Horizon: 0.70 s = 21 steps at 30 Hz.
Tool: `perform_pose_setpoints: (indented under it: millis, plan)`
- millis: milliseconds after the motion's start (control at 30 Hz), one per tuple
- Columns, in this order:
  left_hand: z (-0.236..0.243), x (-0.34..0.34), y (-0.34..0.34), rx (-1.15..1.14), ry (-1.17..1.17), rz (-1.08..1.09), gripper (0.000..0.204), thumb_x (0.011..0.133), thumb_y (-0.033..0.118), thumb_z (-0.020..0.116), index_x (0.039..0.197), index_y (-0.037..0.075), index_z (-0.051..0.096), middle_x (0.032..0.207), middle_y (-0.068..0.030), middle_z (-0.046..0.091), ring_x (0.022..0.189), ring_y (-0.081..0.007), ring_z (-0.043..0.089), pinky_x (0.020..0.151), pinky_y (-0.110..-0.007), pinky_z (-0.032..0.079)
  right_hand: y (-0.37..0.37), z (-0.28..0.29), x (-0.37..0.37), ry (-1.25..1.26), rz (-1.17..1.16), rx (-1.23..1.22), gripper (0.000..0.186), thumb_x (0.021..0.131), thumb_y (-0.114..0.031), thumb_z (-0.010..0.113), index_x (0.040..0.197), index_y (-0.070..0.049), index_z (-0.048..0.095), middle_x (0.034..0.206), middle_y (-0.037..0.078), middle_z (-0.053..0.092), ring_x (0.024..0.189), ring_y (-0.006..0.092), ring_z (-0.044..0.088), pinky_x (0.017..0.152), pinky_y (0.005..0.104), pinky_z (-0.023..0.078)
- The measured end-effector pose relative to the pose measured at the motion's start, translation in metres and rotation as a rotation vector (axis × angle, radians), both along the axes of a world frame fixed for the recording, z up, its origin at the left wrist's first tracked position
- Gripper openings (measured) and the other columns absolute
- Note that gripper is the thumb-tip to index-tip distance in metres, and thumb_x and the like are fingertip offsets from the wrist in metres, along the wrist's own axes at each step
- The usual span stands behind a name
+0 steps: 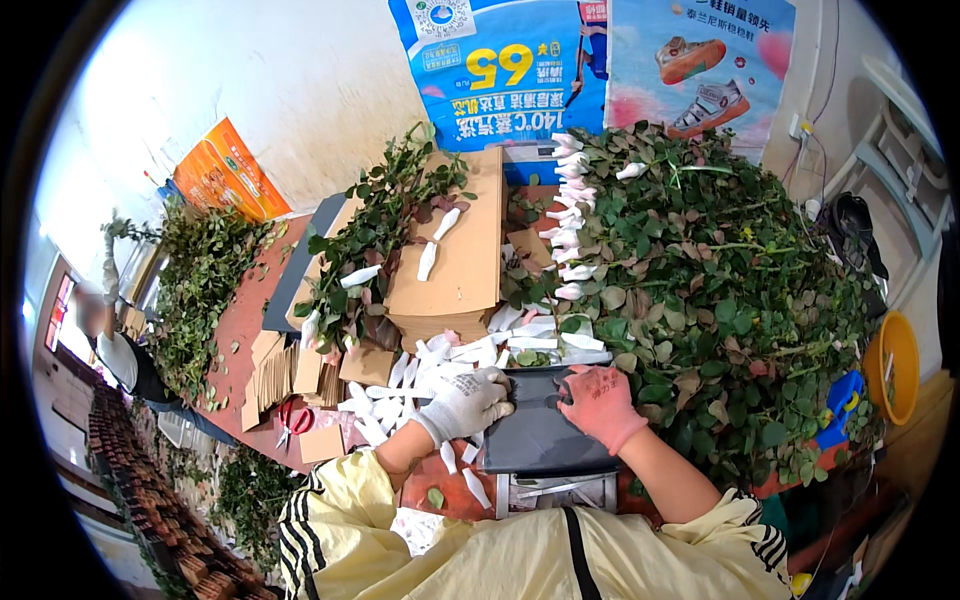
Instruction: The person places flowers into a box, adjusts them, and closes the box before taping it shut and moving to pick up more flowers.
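My left hand (464, 405), in a whitish work glove, lies over the left edge of a dark grey board (545, 445). Its fingers are apart and rest on the board. Across from it, my right hand (604, 405) wears a pink-red glove and touches the board's right side with bent, separated fingers. Nothing shows in either hand. Loose white sleeves (405, 375) are heaped beside and beyond my left hand. Leafy stems (720, 300) pile up on the right, and a column of pale-sleeved flower heads (568, 215) runs along their left edge.
Beyond the board stands a stack of brown cardboard sheets (450, 265) with leafy stems (385, 200) against it. Small card pieces (280, 370) and red scissors (292, 422) lie left. An orange basin (892, 365) is far right. Another person (118, 355) stands at far left.
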<state>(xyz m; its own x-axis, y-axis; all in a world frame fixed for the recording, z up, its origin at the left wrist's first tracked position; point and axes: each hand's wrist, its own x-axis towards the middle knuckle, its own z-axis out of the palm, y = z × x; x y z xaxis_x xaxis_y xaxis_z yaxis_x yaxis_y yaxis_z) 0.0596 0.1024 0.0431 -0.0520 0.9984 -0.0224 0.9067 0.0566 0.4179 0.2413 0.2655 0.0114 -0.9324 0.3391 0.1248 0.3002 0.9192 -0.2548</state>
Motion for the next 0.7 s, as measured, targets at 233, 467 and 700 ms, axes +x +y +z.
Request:
perform_pose_setpoints:
  millis: [233,467,700]
  plan:
    - [-0.006,0.004,-0.004,0.070,-0.027,0.020,0.027,0.086,0.028,0.059,0.089,0.001,0.064,0.102,-0.0124,0.059,0.094,-0.0314,0.057,0.083,-0.039,0.045,-0.055,0.048,0.002,-0.255,0.222,0.007,0.042,0.075,-0.046,0.058,0.101,-0.013,0.056,0.111,0.010,0.052,0.105,0.0305,0.047,0.088,0.0426,0.037]
    - [-0.031,0.007,-0.013,0.173,0.050,0.130,0.028,0.085,0.031,0.056,0.091,0.004,0.063,0.103,-0.0121,0.059,0.096,-0.0307,0.057,0.083,-0.041,0.045,-0.070,0.007,-0.020,-0.118,0.110,0.166,0.036,0.075,-0.046,0.058,0.088,-0.014,0.052,0.093,0.008,0.053,0.090,0.0288,0.051,0.077,0.0425,0.036]
    - [-0.040,0.041,-0.033,0.696,-0.043,0.645,0.023,0.076,0.014,0.065,0.096,0.005,0.062,0.108,-0.0127,0.060,0.101,-0.0311,0.056,0.089,-0.041,0.043,-0.062,0.003,-0.024,0.032,0.064,0.160,0.034,0.074,-0.043,0.063,0.091,-0.015,0.054,0.094,0.005,0.054,0.096,0.0219,0.053,0.086,0.0390,0.036]
